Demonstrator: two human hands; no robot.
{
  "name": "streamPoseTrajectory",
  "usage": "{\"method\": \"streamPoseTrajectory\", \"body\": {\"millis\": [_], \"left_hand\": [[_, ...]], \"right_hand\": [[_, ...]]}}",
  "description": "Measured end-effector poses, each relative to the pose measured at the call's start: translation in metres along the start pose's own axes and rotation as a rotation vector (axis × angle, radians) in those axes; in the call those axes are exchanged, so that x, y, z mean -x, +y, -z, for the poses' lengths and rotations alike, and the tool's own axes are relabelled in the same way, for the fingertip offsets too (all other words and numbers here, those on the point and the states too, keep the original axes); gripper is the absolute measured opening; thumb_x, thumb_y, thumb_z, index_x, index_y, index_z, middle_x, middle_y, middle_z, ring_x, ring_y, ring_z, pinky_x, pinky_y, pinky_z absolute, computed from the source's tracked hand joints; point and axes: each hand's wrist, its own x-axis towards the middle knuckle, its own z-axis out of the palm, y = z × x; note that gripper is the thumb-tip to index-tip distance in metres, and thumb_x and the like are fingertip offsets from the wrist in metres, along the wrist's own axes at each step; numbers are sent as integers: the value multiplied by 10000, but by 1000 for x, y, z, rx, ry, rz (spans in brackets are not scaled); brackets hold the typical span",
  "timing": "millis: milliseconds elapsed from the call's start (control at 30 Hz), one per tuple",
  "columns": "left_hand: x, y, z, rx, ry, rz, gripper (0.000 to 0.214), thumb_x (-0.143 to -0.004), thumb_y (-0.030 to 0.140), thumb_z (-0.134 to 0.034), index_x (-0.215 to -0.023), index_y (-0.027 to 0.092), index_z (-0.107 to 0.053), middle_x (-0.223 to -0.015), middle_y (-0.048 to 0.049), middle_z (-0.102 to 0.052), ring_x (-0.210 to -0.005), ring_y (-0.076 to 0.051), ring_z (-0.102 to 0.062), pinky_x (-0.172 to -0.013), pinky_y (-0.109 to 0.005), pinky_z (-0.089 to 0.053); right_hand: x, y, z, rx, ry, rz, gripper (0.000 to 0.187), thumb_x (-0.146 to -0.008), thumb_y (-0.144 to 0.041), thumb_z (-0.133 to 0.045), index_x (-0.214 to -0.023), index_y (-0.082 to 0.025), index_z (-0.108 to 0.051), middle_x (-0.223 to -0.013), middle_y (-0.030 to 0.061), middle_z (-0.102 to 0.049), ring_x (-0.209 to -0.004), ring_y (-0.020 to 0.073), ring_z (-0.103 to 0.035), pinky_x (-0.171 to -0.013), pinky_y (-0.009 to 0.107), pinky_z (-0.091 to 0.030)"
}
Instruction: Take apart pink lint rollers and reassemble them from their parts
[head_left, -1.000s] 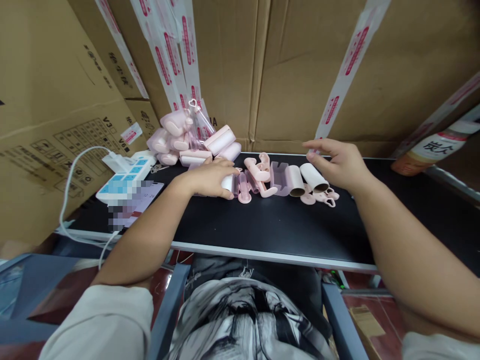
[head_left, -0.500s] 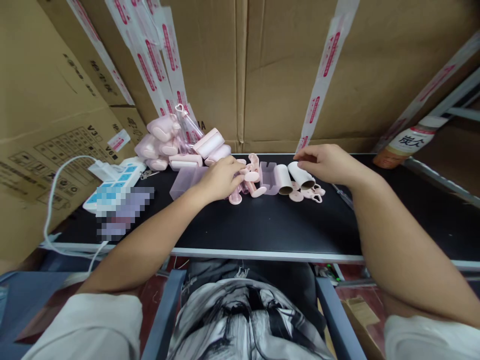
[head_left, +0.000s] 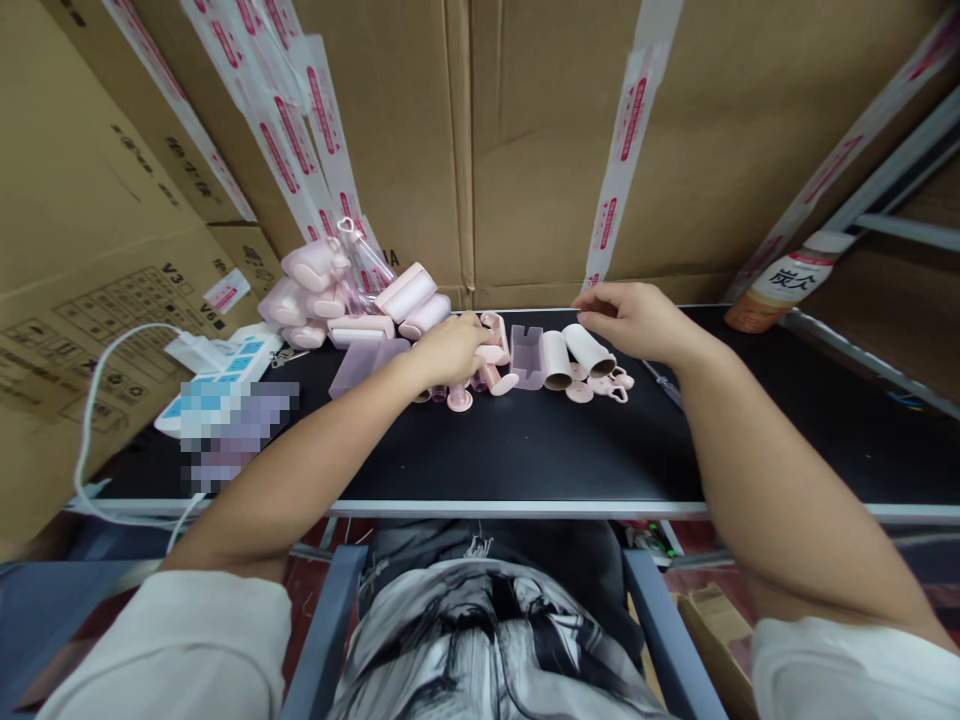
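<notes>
Power strip [head_left: 217, 365] at the table's [head_left: 525, 460] left edge; my left hand [head_left: 450, 348] curls over small pink handles [head_left: 491, 352] near the far edge, fingers closed on one, I think; light, stiff, slippery plastic, best pinched mid-shaft; right hand [head_left: 634, 320] rests loosely curled, holding nothing, on a paper roll [head_left: 592, 350]

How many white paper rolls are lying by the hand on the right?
2: one white roll beside the clear case, the other roll right under the right hand. More may be hidden under the hands.
</notes>
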Motion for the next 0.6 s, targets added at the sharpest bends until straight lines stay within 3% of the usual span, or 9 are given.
{"method": "streamPoseTrajectory", "body": {"millis": [100,267,433,600], "left_hand": [[-4,-5,2,-24,-15,8,371,-960,208,-547,-1251,177,-774,-1350,-158,-665,-1214,-305,-676,-1075,-435,-532],[-5,-9,7,-50,-43,0,303,-986,295,-536,-1101,155,-779,-1241,-157,-683,-1082,-307,-694,-962,-422,-536],[-1,-9,17,-64,-40,11,278,-997,325,-538,-1072,154,-744,-1221,-155,-683,-1050,-299,-686,-888,-390,-516],[2,-8,18,-55,-75,-3,257,-990,330,-556,-1035,163,-746,-1238,-138,-687,-1049,-277,-682,-917,-378,-506]], "right_hand": [[1,-2,1,-20,-35,-7,225,-874,-387,-649,-985,-247,-786,-853,32,-772,-783,236,-690,-740,393,-520],[5,-13,8,51,-206,-34,155,-840,-311,-656,-869,-244,-792,-815,9,-786,-749,212,-701,-706,351,-500],[7,-22,7,114,-232,-40,192,-844,-287,-659,-943,-235,-816,-836,10,-797,-762,202,-710,-709,327,-488],[8,-22,11,134,-269,-46,210,-858,-298,-641,-960,-237,-814,-874,17,-811,-790,209,-723,-718,326,-499]]}}
